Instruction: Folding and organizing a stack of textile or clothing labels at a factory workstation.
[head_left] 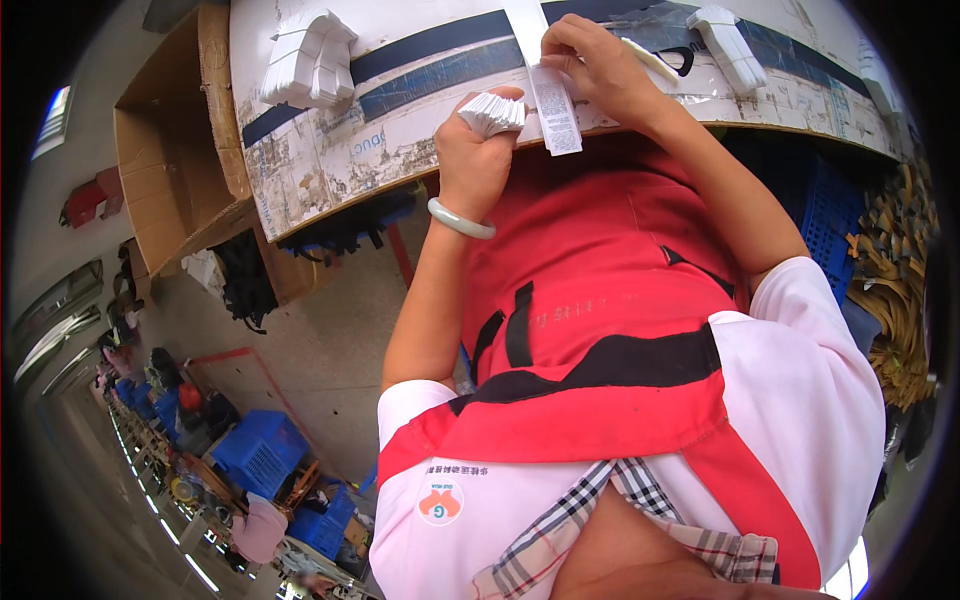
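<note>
My left hand (pixel 474 150), with a pale bangle at its wrist, is closed around a thick stack of folded white labels (pixel 492 114), their edges fanned upward. To its right, a long strip of printed white labels (pixel 556 112) runs across the table and hangs slightly past the near edge. The fingers of my right hand (pixel 605 75) are bent and pressed together at the strip's right side, pinching it; the thumb is partly hidden. Just beyond that hand lies a flat white piece (pixel 650 60).
Banded bundles of white labels stand on the worn, taped tabletop (pixel 330 165), one bundle (pixel 308 58) at left and another (pixel 728 48) at right. An open cardboard box (pixel 165 150) adjoins the left edge. Below right are a blue crate (pixel 832 215) and stacked brown pieces (pixel 897 290).
</note>
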